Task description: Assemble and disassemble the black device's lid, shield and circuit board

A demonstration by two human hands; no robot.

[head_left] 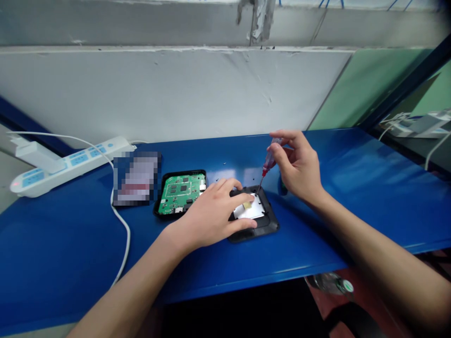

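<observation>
My left hand [214,213] lies over a black plastic casing [266,224] on the blue table, fingers wrapped round its left side, holding it steady. Inside the casing sits a white plate [252,211] with a small yellowish pad. My right hand [298,164] pinches a small red-tipped syringe [268,162], its needle pointing down at the casing's upper edge. Left of the casing lies a second black casing half holding a green circuit board [180,192].
A white and blue power strip [66,164] lies at the far left, its white cable [123,230] trailing toward the front edge. A blurred-out rectangular item [136,178] sits beside the circuit board. A grey wall rises right behind the table. A plastic bottle [333,284] lies below the table edge.
</observation>
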